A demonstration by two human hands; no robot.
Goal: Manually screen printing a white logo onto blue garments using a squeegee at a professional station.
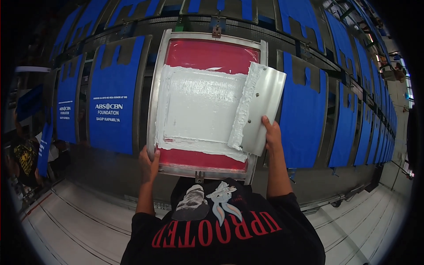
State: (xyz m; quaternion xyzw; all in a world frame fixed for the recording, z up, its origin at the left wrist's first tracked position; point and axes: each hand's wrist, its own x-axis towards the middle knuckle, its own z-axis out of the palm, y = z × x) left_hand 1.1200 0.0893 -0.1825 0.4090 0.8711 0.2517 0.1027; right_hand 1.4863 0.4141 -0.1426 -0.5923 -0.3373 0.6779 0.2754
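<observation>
A metal screen-printing frame (157,97) with red mesh (207,51) fills the middle, a broad layer of white ink (194,106) spread across the mesh. My left hand (149,161) is closed on the frame's lower left edge. My right hand (270,132) grips a wide silver metal blade with rivets (267,97), lying at a slight slant over the right side of the screen. A thick, lumpy bead of white ink runs along the blade's left edge.
Blue bag-shaped pieces (115,88) (302,110), some with white print, lie on rows of dark platens around the frame, with metal clamps (216,28) between. People (24,159) stand at the left, one partly behind hanging blue material. A pale floor (362,212) shows below.
</observation>
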